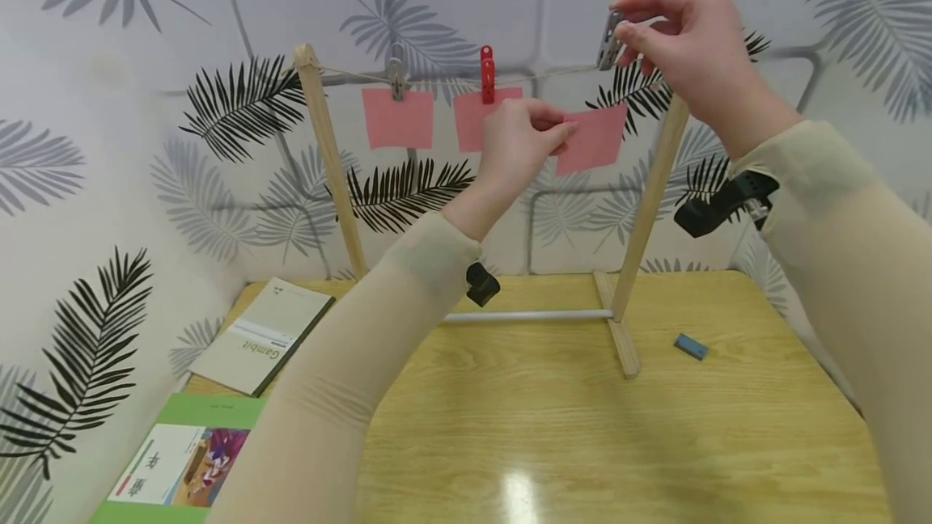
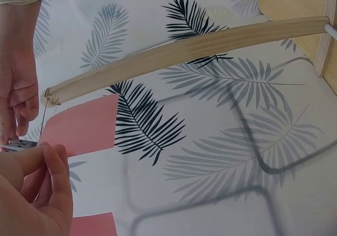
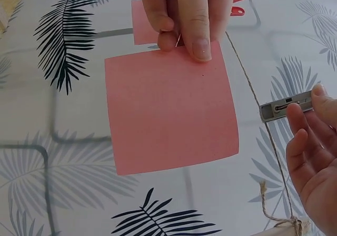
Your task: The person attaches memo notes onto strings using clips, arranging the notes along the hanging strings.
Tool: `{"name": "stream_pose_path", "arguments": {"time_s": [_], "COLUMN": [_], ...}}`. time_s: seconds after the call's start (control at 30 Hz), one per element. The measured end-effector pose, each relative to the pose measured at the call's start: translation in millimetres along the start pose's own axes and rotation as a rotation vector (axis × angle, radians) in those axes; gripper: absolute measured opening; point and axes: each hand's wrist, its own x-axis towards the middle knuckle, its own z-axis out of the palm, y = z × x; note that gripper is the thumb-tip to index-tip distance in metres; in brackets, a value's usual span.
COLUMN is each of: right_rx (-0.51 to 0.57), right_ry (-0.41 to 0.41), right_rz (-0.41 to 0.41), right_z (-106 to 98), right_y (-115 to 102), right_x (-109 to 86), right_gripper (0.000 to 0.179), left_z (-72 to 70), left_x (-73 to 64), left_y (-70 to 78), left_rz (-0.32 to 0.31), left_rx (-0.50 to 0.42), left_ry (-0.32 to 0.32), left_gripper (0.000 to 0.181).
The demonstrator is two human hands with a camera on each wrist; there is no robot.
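Observation:
My left hand (image 1: pixel 520 140) pinches a square pink paper sheet (image 1: pixel 597 140) at its upper left edge. The sheet (image 3: pixel 171 112) hangs just under a thin string (image 3: pixel 247 70), apart from it in the right wrist view. Above and to the right, my right hand (image 1: pixel 692 47) holds a grey clothespin (image 1: pixel 609 39) between thumb and fingers. The tip of this clothespin (image 3: pixel 284 105) overlaps the string; whether it bites on it I cannot tell. Further left, a grey clothespin (image 1: pixel 396 75) holds one pink sheet (image 1: pixel 398 121) on the string, and a red clothespin (image 1: pixel 487 75) holds another (image 1: pixel 468 124).
The string runs between two wooden posts (image 1: pixel 331 160), joined low down by a white rod (image 1: pixel 531 315). On the wooden table (image 1: pixel 466 443) lie a blue eraser-like block (image 1: pixel 690 346) at right, a grey notebook (image 1: pixel 255 338) and a green book (image 1: pixel 175 407) at left. A patterned wall stands close behind.

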Motion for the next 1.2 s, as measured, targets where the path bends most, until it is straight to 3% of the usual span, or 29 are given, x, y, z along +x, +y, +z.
{"name": "stream_pose_path", "arguments": {"time_s": [0.17, 0.6, 1.0, 1.2], "right_rx": [-0.018, -0.046, -0.11, -0.095], "right_ry": [-0.002, -0.057, -0.094, -0.112], "right_rz": [0.014, 0.025, 0.019, 0.07], "right_z": [1.1, 5.2, 6.3, 6.1], "right_y": [-0.8, 4.0, 8.4, 8.3], "right_x": [1.3, 1.2, -2.5, -2.7], "right_gripper": [0.035, 0.035, 0.037, 0.038], "left_z": [0.9, 1.1, -0.4, 0.5], "left_x": [2.0, 2.4, 0.9, 1.3], "left_y": [2.5, -0.9, -2.9, -2.1], "left_rz": [0.004, -0.004, 0.002, -0.007], "left_rx": [0.05, 0.075, 0.028, 0.011], "left_ry": [0.001, 0.02, 0.018, 0.018], "left_gripper": [0.02, 0.019, 0.021, 0.021]}}
